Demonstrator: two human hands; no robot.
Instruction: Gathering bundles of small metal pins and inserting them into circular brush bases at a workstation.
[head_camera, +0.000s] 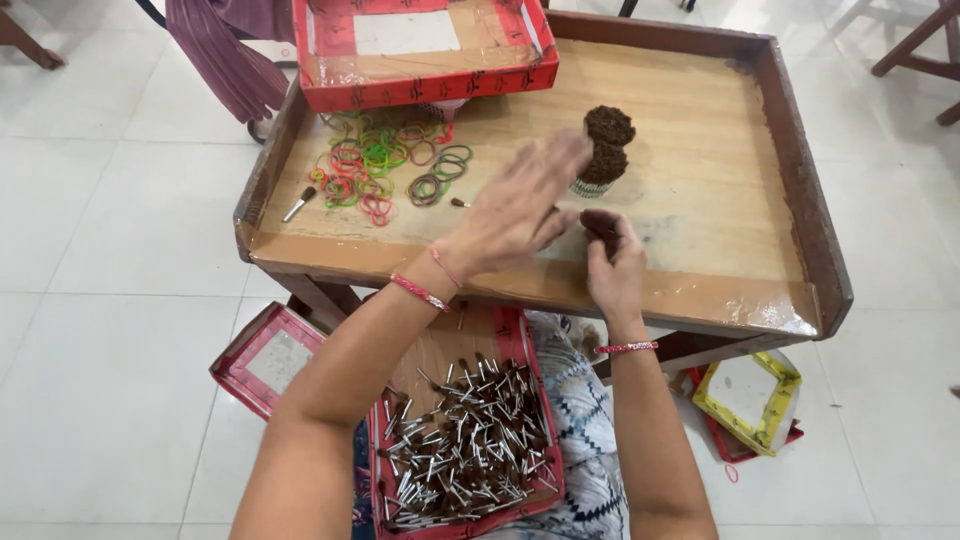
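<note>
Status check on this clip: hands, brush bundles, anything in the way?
Left hand open, blurred, over the wooden tray table. Right hand pinching a small dark brush bundle. Two finished bundles stand just beyond. Rubber bands off to the left, clear of both hands.

Counting what's sitting here: two round bundles of brown-tipped brushes (607, 148) standing on the one wooden tray table (700, 200), two loose small brushes (299, 204) lying by the coloured rubber bands (385, 160), too many to count. Two red cardboard trays (425, 50), one yellow-rimmed tray (750, 400).
</note>
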